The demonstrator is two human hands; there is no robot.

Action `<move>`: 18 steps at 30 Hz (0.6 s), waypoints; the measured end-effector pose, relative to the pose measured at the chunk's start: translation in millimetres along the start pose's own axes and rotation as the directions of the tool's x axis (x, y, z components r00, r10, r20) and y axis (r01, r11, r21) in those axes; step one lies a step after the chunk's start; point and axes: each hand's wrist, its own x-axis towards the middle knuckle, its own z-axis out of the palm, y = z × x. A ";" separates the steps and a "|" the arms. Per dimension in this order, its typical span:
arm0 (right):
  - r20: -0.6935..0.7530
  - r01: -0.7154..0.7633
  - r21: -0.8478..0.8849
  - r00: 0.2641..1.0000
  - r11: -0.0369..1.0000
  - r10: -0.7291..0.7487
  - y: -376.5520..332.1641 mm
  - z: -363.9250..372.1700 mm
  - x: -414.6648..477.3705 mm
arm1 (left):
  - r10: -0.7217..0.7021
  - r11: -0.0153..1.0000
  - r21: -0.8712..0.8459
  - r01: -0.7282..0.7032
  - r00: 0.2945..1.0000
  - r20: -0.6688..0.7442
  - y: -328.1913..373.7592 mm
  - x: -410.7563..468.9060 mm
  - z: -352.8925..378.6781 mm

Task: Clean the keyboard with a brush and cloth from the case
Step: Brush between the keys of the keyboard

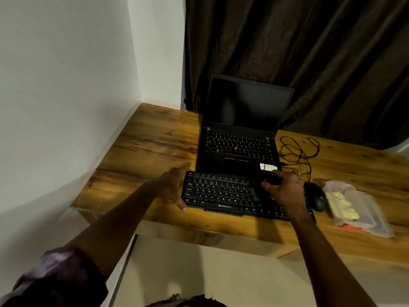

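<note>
Left hand (174,187) is spread wide, its straight fingers against the keyboard (221,196) end. Right hand (285,189) curls round a dark item (271,179) — cloth or brush, unclear — with the mouse (316,196) just right of it.

Desk (155,138): glossy wood-grain top. Keyboard (221,193): matt black plastic. Mouse (316,199): smooth black plastic. Case (363,209): clear plastic. Curtain (309,52): dark brown cloth, creased.
</note>
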 end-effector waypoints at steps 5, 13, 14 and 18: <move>-0.014 0.113 -0.034 0.993 0.993 -0.114 -6.7 17.1 -12.4 | 0.005 1.000 0.006 -0.005 1.000 -0.001 -0.3 2.1 0.8; 0.068 -0.031 0.200 0.998 0.979 0.018 16.3 0.5 -18.8 | 0.004 1.000 0.012 -0.004 1.000 0.022 3.4 3.7 0.5; 0.054 -0.055 0.207 0.998 0.977 0.044 26.6 -6.0 -17.6 | -0.005 1.000 0.015 0.005 1.000 0.027 4.2 3.0 -0.8; -0.007 -0.115 0.215 0.993 0.970 0.119 58.0 -30.2 -17.6 | -0.009 1.000 0.026 0.009 1.000 0.001 -5.6 8.2 -0.2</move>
